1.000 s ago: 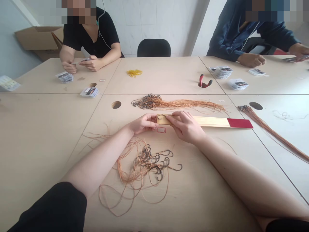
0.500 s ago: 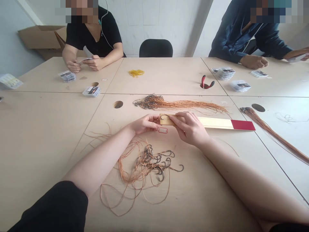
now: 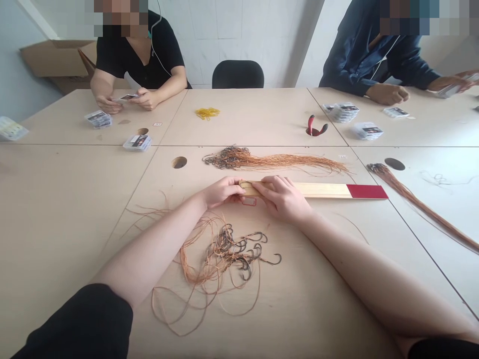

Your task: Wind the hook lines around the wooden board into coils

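My left hand [image 3: 223, 193] is closed round the left end of a long pale wooden board [image 3: 322, 190] with a red right end. A dark fishing hook [image 3: 245, 183] lies on that end of the board. The fingers of my right hand [image 3: 286, 199] press its shank against the wood; part of the hook is hidden under them. Below my hands, a loose heap of fishing hooks [image 3: 245, 249] tied to tangled orange-brown lines [image 3: 190, 269] lies on the table. A small red-edged label [image 3: 249, 201] sits just under the board.
Beyond the board lies a bundle of hooks with brown lines [image 3: 292, 162]; another bundle [image 3: 415, 199] is at the right. Red-handled pliers [image 3: 314, 127] stand in a table hole. Yellow bands [image 3: 207, 113] and clear boxes [image 3: 137, 142] lie farther off. Two people sit opposite.
The board and both hands have shifted slightly left in view, and my left thumb is now over the board's end by the hook. The person at far left has tilted the card-like item.
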`<state>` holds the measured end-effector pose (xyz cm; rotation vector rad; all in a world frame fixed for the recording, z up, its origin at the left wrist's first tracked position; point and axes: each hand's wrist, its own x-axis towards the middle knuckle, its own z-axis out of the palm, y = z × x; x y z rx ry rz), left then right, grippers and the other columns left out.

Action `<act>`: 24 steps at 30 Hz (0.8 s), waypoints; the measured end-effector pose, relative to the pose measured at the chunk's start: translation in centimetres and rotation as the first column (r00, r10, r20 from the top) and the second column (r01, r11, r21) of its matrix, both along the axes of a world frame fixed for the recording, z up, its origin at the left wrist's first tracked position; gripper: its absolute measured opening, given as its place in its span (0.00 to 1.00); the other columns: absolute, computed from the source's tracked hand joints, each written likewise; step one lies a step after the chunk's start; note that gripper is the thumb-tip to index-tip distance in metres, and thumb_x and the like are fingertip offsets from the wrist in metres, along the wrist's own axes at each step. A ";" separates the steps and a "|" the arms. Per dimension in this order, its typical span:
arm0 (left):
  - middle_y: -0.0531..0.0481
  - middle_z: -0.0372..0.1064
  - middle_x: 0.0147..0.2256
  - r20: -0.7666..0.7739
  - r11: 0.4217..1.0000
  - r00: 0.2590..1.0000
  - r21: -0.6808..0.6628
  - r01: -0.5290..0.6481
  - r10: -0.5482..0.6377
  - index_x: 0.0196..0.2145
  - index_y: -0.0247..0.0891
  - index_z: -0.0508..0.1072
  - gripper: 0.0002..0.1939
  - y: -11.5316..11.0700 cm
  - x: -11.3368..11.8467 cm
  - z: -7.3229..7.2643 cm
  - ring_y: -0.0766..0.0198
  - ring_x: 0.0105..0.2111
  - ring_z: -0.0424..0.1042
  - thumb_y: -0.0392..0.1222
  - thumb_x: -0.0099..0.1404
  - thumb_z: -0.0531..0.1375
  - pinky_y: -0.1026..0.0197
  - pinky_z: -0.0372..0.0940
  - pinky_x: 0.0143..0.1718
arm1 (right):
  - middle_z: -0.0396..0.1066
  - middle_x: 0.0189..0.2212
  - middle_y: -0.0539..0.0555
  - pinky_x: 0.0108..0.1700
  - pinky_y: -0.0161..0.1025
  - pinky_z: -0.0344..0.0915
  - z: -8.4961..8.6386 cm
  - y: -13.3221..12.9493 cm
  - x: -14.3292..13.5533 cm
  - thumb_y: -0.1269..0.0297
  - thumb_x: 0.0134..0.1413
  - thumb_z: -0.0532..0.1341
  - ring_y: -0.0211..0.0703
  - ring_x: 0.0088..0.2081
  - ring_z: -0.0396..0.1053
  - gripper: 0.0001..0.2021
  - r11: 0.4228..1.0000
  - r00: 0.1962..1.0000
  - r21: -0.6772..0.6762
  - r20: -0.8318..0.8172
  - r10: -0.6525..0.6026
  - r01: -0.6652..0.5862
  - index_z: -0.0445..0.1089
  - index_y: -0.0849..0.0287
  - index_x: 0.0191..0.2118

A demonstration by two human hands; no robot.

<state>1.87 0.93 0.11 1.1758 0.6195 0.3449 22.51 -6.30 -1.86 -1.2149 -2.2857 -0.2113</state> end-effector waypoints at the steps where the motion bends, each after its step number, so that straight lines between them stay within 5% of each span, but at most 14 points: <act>1: 0.52 0.65 0.28 -0.003 1.000 1.000 -0.009 -0.008 0.008 0.35 0.32 0.68 0.09 0.0 0.0 -0.1 0.72 0.28 0.66 0.36 0.55 0.60 0.66 0.63 0.32 | 0.63 0.43 0.59 0.46 0.44 0.58 0.0 0.0 0.0 0.69 0.58 0.51 0.46 0.43 0.60 0.18 1.000 1.000 -0.004 0.001 -0.004 0.004 0.63 0.57 0.54; 24: 0.50 0.67 0.30 -0.014 0.999 0.999 -0.020 -0.045 0.045 0.37 0.32 0.66 0.10 0.1 0.1 -0.3 0.69 0.28 0.69 0.36 0.55 0.58 0.66 0.65 0.30 | 0.61 0.44 0.59 0.46 0.44 0.57 -0.1 0.0 0.0 0.69 0.57 0.52 0.46 0.44 0.59 0.19 0.999 1.000 -0.021 0.016 -0.023 0.024 0.63 0.57 0.54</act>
